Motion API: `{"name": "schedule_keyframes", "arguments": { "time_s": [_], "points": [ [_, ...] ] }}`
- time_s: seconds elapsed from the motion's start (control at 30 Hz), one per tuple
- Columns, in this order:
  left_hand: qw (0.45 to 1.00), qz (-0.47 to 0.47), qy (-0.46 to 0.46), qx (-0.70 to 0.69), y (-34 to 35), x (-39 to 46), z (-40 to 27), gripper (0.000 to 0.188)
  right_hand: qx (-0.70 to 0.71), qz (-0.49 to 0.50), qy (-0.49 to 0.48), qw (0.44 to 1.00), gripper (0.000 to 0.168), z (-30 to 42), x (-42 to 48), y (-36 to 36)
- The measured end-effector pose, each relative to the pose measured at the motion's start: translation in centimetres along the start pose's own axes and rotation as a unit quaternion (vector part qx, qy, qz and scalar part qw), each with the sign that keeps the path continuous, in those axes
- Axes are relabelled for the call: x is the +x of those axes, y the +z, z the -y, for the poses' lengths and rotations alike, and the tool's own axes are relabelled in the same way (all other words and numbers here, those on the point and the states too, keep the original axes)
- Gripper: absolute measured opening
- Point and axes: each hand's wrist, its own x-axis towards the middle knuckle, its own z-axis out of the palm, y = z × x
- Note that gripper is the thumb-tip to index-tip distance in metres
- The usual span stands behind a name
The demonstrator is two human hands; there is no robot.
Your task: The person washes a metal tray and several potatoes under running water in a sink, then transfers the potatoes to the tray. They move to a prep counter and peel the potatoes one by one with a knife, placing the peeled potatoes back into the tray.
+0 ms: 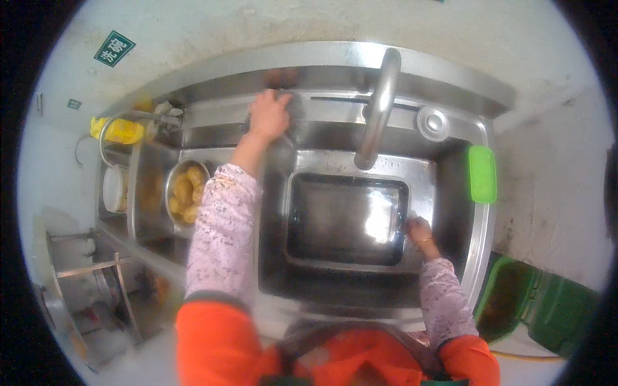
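A rectangular metal tray [347, 266] lies in the right-hand basin of a stainless steel sink [338, 292]. It appears to hold water, which reflects bright light. At the tray's right rim is my right hand [421, 231], its fingers curled against the edge. My left hand [269, 116] reaches to the sink's back ledge, above the divider between the basins. Something dark shows beside that palm, too blurred and covered to name. Over the tray's far side arches a metal faucet [381, 108]. In the left basin, a round metal bowl [169, 212] holds several potatoes [184, 188].
A round metal lid [433, 123] rests on the back ledge. The right rim carries a green plastic container [482, 174]. Left stand a second curved faucet [103, 140], a yellow package [117, 130] and a white tub [114, 188]. A green bin [502, 294] with its lid open is at lower right.
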Motion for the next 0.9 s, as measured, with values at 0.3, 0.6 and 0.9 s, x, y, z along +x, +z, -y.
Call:
{"name": "schedule_keyframes", "arguments": {
  "time_s": [0.3, 0.6, 0.9],
  "points": [
    [0.958, 0.265, 0.069, -0.09, 5.0, -12.3, -7.9, 0.026, -0.112, 0.04, -0.045, 0.992, 0.03, -4.0, 1.2, 3.5],
    [0.965, 0.239, -0.096, 0.054, 18.0, -19.0, -9.9, 0.037, -0.115, -0.047, 0.052, 0.991, 0.037, -1.3, -0.5, 5.4],
    [0.946, 0.301, 0.11, -0.043, 17.8, -20.7, -22.7, 0.051, -0.058, -0.023, 0.065, 0.996, 0.04, -2.3, 0.4, 5.9]
  ]
}}
